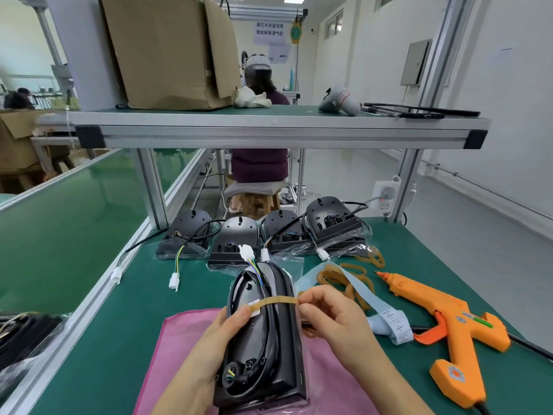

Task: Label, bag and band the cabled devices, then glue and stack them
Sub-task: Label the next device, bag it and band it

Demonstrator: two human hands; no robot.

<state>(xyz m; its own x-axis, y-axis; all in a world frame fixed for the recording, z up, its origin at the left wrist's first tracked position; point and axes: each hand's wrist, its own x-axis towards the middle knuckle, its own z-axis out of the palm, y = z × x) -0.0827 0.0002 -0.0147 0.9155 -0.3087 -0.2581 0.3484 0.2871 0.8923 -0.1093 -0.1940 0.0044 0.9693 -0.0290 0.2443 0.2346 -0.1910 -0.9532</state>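
Nearest you, on the pink cloth (182,354), stands the black plastic cabled device in its clear bag (269,357). Your left hand (218,336) grips its left edge, thumb pressing the tan rubber band (278,301) down. Your right hand (332,319) pinches the band at the right edge. The shell looks rigid and fairly light, the bag slippery and the band springy, so hold the long edges firmly. Beyond lie the orange glue gun (449,322), loose rubber bands (353,280) and a row of bagged black devices (332,226).
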